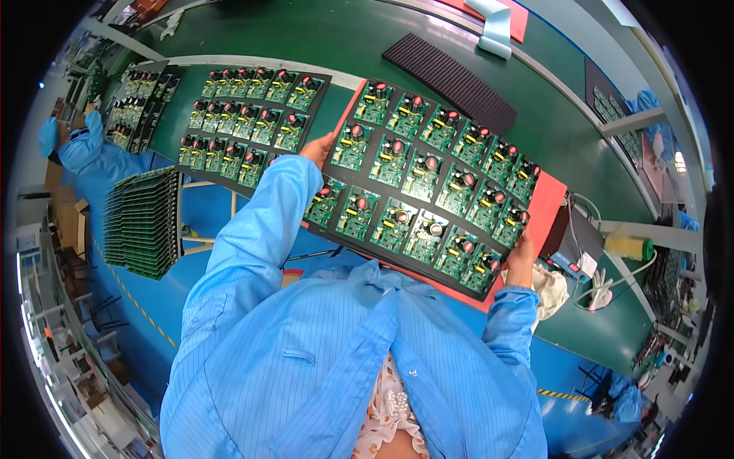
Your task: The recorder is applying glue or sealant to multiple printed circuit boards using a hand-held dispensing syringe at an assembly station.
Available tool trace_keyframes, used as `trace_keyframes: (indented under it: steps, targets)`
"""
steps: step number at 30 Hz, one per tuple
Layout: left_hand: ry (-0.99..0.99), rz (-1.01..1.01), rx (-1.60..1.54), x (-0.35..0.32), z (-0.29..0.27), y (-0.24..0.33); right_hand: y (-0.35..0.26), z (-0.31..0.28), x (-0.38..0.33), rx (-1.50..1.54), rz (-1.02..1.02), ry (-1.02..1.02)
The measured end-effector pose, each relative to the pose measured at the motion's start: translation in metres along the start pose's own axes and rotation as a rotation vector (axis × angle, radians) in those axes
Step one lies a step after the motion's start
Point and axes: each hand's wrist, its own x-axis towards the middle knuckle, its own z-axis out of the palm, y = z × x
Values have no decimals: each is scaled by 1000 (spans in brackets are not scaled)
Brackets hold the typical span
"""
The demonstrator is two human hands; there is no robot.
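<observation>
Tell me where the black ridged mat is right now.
In the head view the black ridged mat lies on the green table, top centre, just beyond the far edge of the black tray of circuit boards held in both hands.

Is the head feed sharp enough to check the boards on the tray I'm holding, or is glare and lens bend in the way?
Head view: the black tray of green circuit boards, held by left hand and right hand, is sharp and evenly lit, with no strong glare; the conveyor edge bows with the fisheye, the rim goes black, and the window at right is blown out.

Brown cardboard boxes (67, 218) stacked at far left edge, beside floor aisle. No labels, signs or screens clearly discernible elsewhere.
</observation>
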Motion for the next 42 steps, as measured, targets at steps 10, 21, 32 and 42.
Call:
trace_keyframes:
  steps: [10, 21, 32, 42]
  targets:
    - [-11, -16, -11, -31, 19, 12, -17, 25, -16, 29, 19, 17]
    - [8, 75, -68, -66, 35, 28, -3, 25, -5, 84, -17, -104]
    - [138, 218, 17, -83, 39, 16, 1, 38, -4, 121, 39, -154]
    - [211, 302, 65, -63, 11, 17, 12, 51, 9, 253, 32, -242]
